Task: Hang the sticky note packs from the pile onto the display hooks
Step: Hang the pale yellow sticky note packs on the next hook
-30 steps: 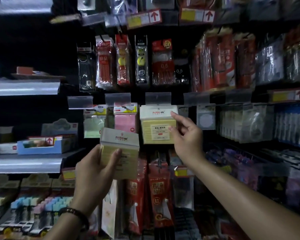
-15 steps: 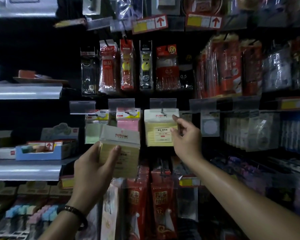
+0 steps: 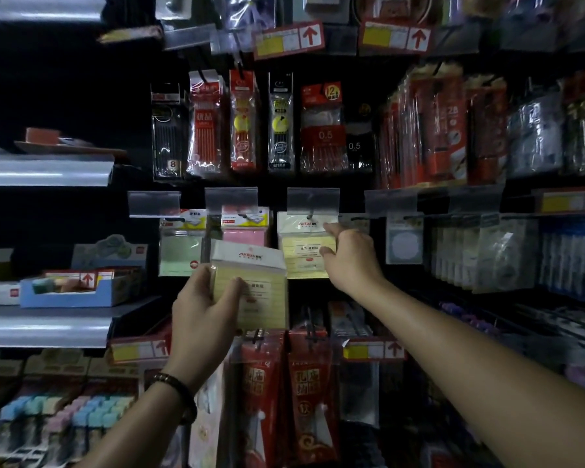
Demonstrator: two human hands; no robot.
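My left hand (image 3: 203,309) grips a yellow sticky note pack (image 3: 254,282) with a white header, held tilted in front of the display, thumb across its face. A second yellow pack (image 3: 304,244) hangs on a display hook (image 3: 309,217) under a clear price tag holder. My right hand (image 3: 348,255) pinches the right edge of that hanging pack between thumb and fingers. Left of it hang a pink pack (image 3: 245,231) and a pale green pack (image 3: 179,244) on their own hooks.
Pen and refill packs (image 3: 244,123) hang in the row above, red packets (image 3: 304,393) below. Metal shelves (image 3: 48,324) stick out at the left with a blue box (image 3: 71,292). More hanging goods (image 3: 487,251) fill the right side.
My right hand has stayed on the hanging yellow pack and shifted a little down its right edge. The pack in my left hand has come slightly closer to the hook row.
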